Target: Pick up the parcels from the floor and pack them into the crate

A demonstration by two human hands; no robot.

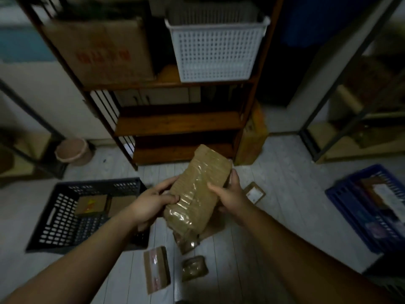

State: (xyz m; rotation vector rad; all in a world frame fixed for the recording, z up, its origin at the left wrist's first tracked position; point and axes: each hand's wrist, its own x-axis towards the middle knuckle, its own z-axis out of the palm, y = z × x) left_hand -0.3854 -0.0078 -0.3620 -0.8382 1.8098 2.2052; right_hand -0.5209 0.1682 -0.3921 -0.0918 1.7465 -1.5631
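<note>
Both hands clasp a brown tape-wrapped parcel (198,189) above the floor: left hand (153,204) on its near-left edge, right hand (230,196) cupping its right side. The dark crate (65,216) (two flat parcels inside) sits lower left; more parcels (156,268) lie below.

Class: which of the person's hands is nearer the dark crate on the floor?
Left. The left hand holds the taped parcel right beside the dark crate; the right hand grips the parcel's far side.

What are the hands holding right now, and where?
Both hands, left and right, hold one taped brown parcel by its long side edges.
</note>
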